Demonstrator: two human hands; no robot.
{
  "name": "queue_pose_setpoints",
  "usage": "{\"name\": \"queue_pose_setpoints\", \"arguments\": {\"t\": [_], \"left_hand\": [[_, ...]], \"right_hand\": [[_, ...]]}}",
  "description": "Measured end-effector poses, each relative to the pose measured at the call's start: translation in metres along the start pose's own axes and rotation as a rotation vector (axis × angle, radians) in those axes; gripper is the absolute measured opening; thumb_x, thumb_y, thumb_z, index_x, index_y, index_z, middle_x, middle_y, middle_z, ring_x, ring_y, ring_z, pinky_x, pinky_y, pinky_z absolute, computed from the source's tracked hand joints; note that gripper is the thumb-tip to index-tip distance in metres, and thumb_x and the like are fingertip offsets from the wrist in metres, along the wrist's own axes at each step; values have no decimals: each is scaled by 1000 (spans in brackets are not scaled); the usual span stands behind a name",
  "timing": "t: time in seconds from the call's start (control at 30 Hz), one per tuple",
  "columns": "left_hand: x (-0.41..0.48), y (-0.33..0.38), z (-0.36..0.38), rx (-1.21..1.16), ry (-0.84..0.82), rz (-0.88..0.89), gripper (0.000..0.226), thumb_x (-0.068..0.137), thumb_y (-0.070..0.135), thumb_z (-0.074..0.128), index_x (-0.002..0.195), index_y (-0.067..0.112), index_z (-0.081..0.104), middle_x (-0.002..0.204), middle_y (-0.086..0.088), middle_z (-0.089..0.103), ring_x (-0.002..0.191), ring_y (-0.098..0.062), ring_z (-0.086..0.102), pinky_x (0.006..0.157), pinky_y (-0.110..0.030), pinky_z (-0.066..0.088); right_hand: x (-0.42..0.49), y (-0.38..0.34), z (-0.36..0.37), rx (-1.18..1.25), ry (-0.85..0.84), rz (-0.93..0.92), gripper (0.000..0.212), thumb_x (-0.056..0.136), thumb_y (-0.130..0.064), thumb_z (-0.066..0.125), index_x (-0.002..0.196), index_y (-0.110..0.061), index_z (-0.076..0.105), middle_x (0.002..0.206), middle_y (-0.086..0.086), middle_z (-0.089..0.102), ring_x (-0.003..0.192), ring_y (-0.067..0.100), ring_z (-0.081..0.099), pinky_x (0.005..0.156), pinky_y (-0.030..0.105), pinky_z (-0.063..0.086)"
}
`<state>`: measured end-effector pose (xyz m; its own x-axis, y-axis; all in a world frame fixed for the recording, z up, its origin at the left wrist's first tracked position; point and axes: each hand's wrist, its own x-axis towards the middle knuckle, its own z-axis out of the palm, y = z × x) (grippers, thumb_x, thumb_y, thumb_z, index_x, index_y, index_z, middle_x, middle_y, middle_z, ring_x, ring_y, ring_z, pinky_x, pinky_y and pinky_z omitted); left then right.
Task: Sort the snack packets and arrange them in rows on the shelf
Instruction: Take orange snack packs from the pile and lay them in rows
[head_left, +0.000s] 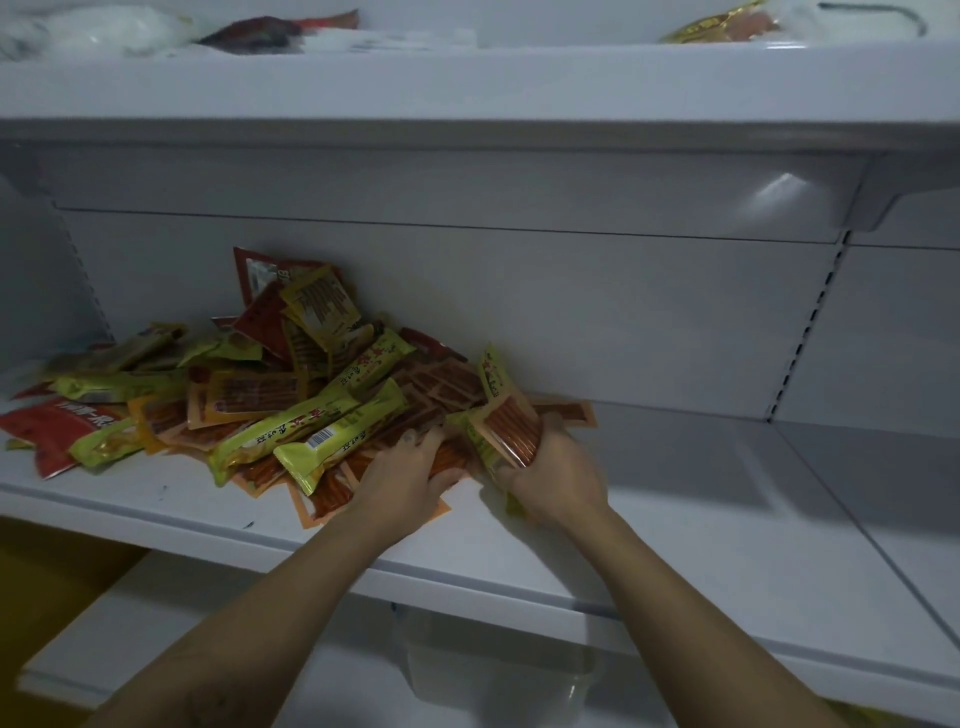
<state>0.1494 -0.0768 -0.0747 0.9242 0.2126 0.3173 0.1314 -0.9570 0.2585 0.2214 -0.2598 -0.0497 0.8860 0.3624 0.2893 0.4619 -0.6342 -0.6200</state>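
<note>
A loose pile of snack packets (270, 384), yellow-green, orange and red, lies on the left half of the white shelf (675, 519). My right hand (553, 480) grips an upright bunch of orange and yellow-green packets (506, 421) at the pile's right edge. My left hand (408, 475) lies on flat orange packets (332, 493) at the front of the pile, fingers reaching under the long yellow-green ones (332, 436). Its fingertips are partly hidden by packets.
The right half of the shelf is bare white metal up to the back panel (571, 312). An upper shelf (467, 88) overhangs, holding bags and packets. A lower shelf (156, 623) and a clear plastic container (498, 670) sit below.
</note>
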Motion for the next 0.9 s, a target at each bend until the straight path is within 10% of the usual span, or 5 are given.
{"name": "queue_pose_setpoints", "arguments": {"t": [0.17,0.33,0.57,0.9], "left_hand": [[1,-3,-10,-192,133,-20,50,88,28,71,134,25,51,123,-8,55,116,-26,51,93,-35,44],[1,0,-35,-242,181,-92,43,78,33,78,117,28,64,103,7,54,94,-12,53,70,-18,38],[-49,1,-17,288,-138,-191,54,90,69,31,132,37,39,133,-15,47,123,-35,41,100,-44,36],[-36,13,-9,226,-117,-243,68,92,66,38,141,19,31,129,-15,53,114,-32,53,91,-39,44]], "right_hand": [[-4,-1,2,-3,18,-32,54,74,-49,69,115,-24,44,107,0,63,95,27,64,66,29,38],[-2,-11,4,-2,-20,-77,57,73,-46,68,120,-24,44,112,3,64,103,30,63,71,30,38],[4,-15,-2,11,-31,-77,52,66,-53,65,107,-27,46,86,-10,53,90,25,64,67,30,42],[-1,-19,6,18,-44,-91,64,72,-44,70,125,-23,42,110,0,62,99,25,64,81,40,54]]}}
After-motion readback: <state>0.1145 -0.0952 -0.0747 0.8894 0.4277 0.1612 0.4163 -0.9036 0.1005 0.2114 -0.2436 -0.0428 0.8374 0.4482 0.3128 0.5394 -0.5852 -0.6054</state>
